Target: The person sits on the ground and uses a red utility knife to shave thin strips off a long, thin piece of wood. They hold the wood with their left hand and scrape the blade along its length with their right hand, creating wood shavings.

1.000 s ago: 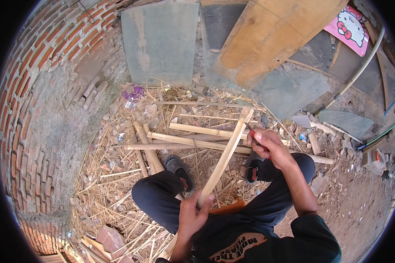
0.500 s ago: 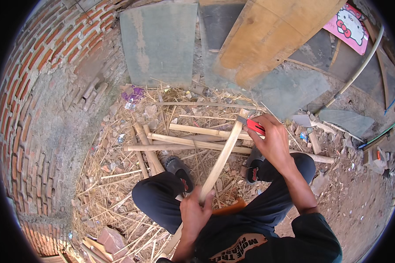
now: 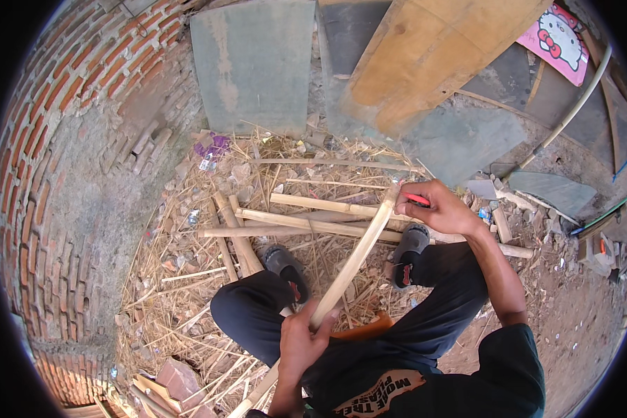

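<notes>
In the head view, the strip point(image 3: 355, 267) runs obliquely between the legs, its far end forward near the right hand point(image 3: 439, 207) and its near part in the left hand point(image 3: 304, 343). The left fingers are wrapped around the strip, thumb on top; this grip appears to fix the near part against the body. A pale length continues beyond that hand, beside the forearm, and seems to be the same strip. The right fingers are curled around the red tool point(image 3: 418, 200) at the far end; the blade is not distinguishable, and contact between those fingers and the strip cannot be confirmed. The spread knees presumably leave a free channel for the strip. The shoes point(image 3: 283, 263) stand apart on either side of it, likely for a stable seated base. Beneath the strip, loose poles point(image 3: 320, 224) lie crosswise on straw point(image 3: 181, 292). Beyond, the grey board point(image 3: 254, 70) and brown board point(image 3: 425, 63) stand at the edge of the straw, apparently leaned out of the way.
</notes>
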`<control>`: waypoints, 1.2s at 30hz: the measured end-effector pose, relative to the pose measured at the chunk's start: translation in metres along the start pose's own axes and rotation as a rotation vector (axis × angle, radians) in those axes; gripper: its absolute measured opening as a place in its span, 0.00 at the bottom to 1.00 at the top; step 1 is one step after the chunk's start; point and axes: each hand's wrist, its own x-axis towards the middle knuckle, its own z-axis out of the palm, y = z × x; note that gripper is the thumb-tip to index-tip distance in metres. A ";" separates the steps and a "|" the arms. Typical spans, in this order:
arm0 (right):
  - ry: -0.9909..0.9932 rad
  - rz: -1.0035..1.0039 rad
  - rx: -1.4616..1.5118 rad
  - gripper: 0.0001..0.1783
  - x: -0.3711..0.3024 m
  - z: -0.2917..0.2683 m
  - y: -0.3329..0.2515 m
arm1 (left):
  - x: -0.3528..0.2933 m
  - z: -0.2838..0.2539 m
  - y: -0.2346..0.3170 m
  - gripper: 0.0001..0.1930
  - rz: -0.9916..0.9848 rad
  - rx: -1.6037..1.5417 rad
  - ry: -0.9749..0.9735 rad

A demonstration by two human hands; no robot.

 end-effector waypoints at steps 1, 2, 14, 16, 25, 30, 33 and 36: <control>-0.053 0.004 0.055 0.06 0.001 -0.004 0.003 | -0.001 -0.002 0.000 0.11 -0.002 -0.011 -0.009; -0.105 0.008 0.108 0.06 0.002 -0.007 0.005 | -0.001 -0.004 0.000 0.11 -0.003 -0.023 -0.019; -0.351 0.193 0.525 0.14 0.001 -0.039 0.045 | -0.005 -0.018 -0.008 0.11 -0.032 -0.078 -0.113; -0.306 0.207 0.690 0.14 -0.001 -0.039 0.057 | -0.005 -0.020 -0.005 0.10 -0.055 -0.057 -0.095; 0.139 -0.057 -0.143 0.20 0.001 -0.046 0.071 | 0.004 -0.024 -0.043 0.13 -0.143 -0.228 0.022; 0.436 0.059 -0.368 0.25 -0.003 -0.012 0.024 | 0.007 -0.030 -0.039 0.17 -0.226 -0.447 -0.064; 0.403 0.150 -0.098 0.21 -0.006 0.003 -0.012 | 0.011 -0.029 -0.026 0.20 -0.223 -0.508 -0.110; 0.363 0.005 -0.092 0.17 -0.016 0.027 -0.029 | 0.015 -0.027 -0.015 0.22 -0.187 -0.560 -0.171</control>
